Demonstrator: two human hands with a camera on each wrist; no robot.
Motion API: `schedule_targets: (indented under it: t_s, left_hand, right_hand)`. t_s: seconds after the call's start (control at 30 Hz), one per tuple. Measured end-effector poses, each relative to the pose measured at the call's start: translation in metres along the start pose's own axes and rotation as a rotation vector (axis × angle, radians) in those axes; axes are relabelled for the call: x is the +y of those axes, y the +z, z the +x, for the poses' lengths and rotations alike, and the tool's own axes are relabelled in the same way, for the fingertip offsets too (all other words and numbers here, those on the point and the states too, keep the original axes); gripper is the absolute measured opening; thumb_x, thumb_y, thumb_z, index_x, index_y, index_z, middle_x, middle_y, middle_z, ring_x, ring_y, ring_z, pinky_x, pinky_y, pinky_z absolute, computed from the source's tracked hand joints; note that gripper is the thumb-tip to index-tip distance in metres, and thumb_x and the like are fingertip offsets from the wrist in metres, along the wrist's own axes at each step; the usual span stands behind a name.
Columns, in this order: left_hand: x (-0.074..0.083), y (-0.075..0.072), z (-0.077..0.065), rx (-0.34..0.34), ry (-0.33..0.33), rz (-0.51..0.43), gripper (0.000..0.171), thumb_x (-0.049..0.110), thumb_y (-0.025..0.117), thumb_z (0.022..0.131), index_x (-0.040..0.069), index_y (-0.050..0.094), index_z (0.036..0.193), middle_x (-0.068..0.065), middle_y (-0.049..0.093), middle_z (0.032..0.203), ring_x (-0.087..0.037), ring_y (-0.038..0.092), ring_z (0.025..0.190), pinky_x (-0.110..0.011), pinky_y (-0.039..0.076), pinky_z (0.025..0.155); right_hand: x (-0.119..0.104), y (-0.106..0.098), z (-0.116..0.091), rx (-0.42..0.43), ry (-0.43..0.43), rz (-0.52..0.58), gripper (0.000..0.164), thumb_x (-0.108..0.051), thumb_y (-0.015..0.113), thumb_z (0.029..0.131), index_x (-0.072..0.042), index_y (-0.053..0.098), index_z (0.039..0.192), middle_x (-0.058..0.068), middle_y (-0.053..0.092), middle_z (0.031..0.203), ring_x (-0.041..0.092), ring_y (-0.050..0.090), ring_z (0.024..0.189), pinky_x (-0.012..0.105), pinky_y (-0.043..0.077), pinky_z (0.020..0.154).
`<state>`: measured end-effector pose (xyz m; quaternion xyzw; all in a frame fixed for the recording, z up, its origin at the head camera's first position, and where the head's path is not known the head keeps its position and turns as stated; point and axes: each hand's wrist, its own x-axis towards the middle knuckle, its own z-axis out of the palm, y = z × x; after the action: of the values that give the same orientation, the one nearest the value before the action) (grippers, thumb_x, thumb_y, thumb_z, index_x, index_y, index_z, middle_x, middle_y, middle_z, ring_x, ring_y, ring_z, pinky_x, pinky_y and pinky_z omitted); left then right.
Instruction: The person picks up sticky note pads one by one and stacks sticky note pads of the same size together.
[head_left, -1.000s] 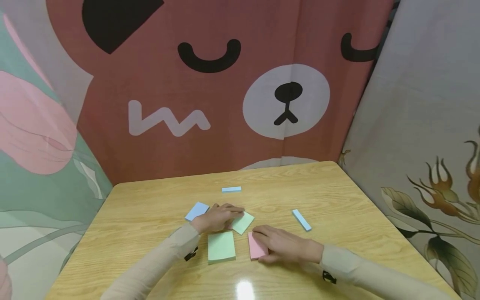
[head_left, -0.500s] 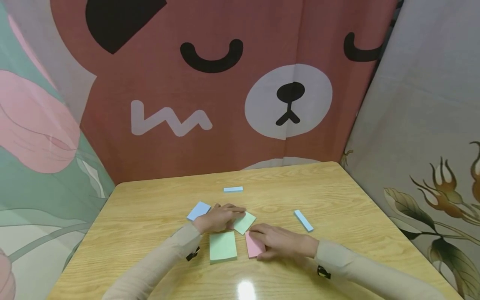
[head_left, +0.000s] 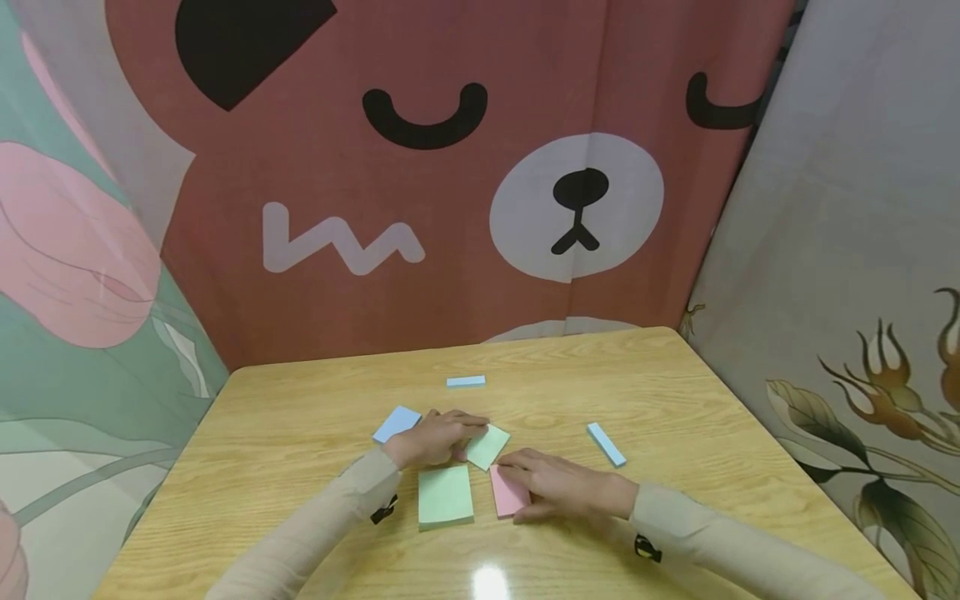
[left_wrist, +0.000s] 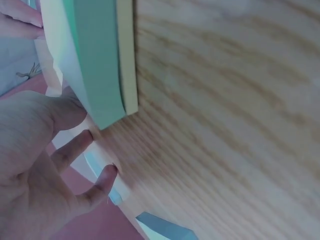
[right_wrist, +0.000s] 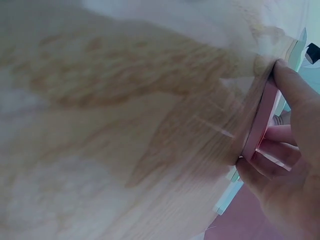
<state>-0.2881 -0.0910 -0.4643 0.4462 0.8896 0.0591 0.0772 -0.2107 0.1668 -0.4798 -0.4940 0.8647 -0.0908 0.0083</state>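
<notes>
My left hand holds a small light-green sticky note pad by its left side, the thumb near its lower-left edge and the fingers along its upper-left edge. My right hand grips a pink sticky note pad, thumb at its near right corner and fingers at its far side; the right wrist view shows the pink pad's side between them. The pink pad's far left corner nearly meets the small green pad; whether they touch I cannot tell. A larger green sticky note pad lies on the table between my wrists.
A blue pad lies beyond my left wrist, partly covered by it. One narrow light-blue strip pad is farther back, another at the right. The wooden table ends at a printed bear curtain.
The pink pad has slid slightly left with my right hand, closer to the small green pad, then stayed put. My left hand has barely moved.
</notes>
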Motion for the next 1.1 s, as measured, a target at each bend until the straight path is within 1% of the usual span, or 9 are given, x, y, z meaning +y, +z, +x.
schedule_targets:
  t_s: [0.13,0.23,0.37,0.5,0.63,0.77,0.9,1.1]
  left_hand:
    - [-0.001,-0.001,0.0,-0.009,-0.003,-0.015,0.056,0.021,0.067,0.095,0.014,0.049,0.148,0.001,0.04,0.154,-0.025,0.037,0.139,-0.058,0.039,0.097]
    - [-0.001,-0.001,0.0,-0.011,-0.003,-0.019,0.057,0.022,0.068,0.094,0.015,0.049,0.148,0.001,0.04,0.154,-0.025,0.037,0.139,-0.059,0.038,0.097]
    - [-0.002,0.0,0.001,-0.008,-0.002,-0.022,0.057,0.022,0.067,0.095,0.015,0.048,0.148,0.001,0.039,0.155,-0.026,0.037,0.139,-0.06,0.038,0.098]
    - [-0.002,0.0,0.001,-0.013,-0.003,-0.018,0.056,0.023,0.066,0.096,0.014,0.047,0.149,0.001,0.039,0.155,-0.026,0.037,0.139,-0.058,0.038,0.097]
    - [-0.001,-0.001,0.0,-0.017,-0.002,-0.017,0.056,0.023,0.065,0.096,0.014,0.048,0.148,0.0,0.04,0.155,-0.027,0.037,0.139,-0.058,0.038,0.096]
    - [-0.001,-0.001,0.0,-0.012,-0.001,-0.017,0.055,0.022,0.065,0.096,0.014,0.048,0.148,0.0,0.039,0.155,-0.027,0.037,0.139,-0.059,0.038,0.097]
    - [-0.002,-0.001,0.001,-0.006,-0.001,-0.015,0.055,0.021,0.066,0.096,0.014,0.048,0.148,-0.001,0.039,0.155,-0.027,0.038,0.139,-0.059,0.037,0.097]
    - [-0.002,0.0,0.001,-0.023,-0.01,-0.007,0.056,0.023,0.065,0.097,0.015,0.047,0.149,0.001,0.038,0.156,-0.026,0.037,0.139,-0.058,0.037,0.098]
  right_hand:
    - [0.0,0.0,-0.001,-0.003,0.004,0.01,0.07,-0.048,0.061,0.095,0.002,0.048,0.143,0.013,0.046,0.146,0.024,0.044,0.133,0.037,0.04,0.107]
    - [0.0,-0.001,-0.002,-0.015,0.025,0.032,0.072,-0.05,0.06,0.095,0.0,0.046,0.145,0.012,0.044,0.148,0.023,0.043,0.134,0.038,0.039,0.108]
    - [0.0,-0.002,-0.004,-0.032,0.061,0.03,0.078,-0.054,0.06,0.094,0.001,0.042,0.147,0.014,0.042,0.149,0.025,0.041,0.136,0.039,0.037,0.109]
    - [0.0,-0.004,-0.008,-0.042,0.09,0.01,0.079,-0.055,0.059,0.094,0.003,0.043,0.146,0.017,0.043,0.148,0.028,0.042,0.135,0.04,0.038,0.108]
    - [0.0,-0.006,-0.015,-0.026,0.09,0.019,0.077,-0.053,0.058,0.096,0.005,0.044,0.144,0.02,0.043,0.147,0.03,0.044,0.133,0.043,0.04,0.107]
    - [0.003,-0.005,-0.02,-0.006,0.095,0.032,0.077,-0.053,0.056,0.097,0.005,0.043,0.145,0.021,0.043,0.147,0.031,0.044,0.133,0.044,0.04,0.107]
    - [0.006,-0.001,-0.023,-0.002,0.117,0.03,0.078,-0.056,0.053,0.097,0.004,0.042,0.146,0.019,0.042,0.148,0.03,0.043,0.134,0.044,0.039,0.107]
    - [0.007,0.001,-0.023,-0.002,0.129,0.013,0.081,-0.057,0.054,0.096,0.005,0.041,0.146,0.019,0.042,0.148,0.03,0.043,0.134,0.043,0.039,0.107]
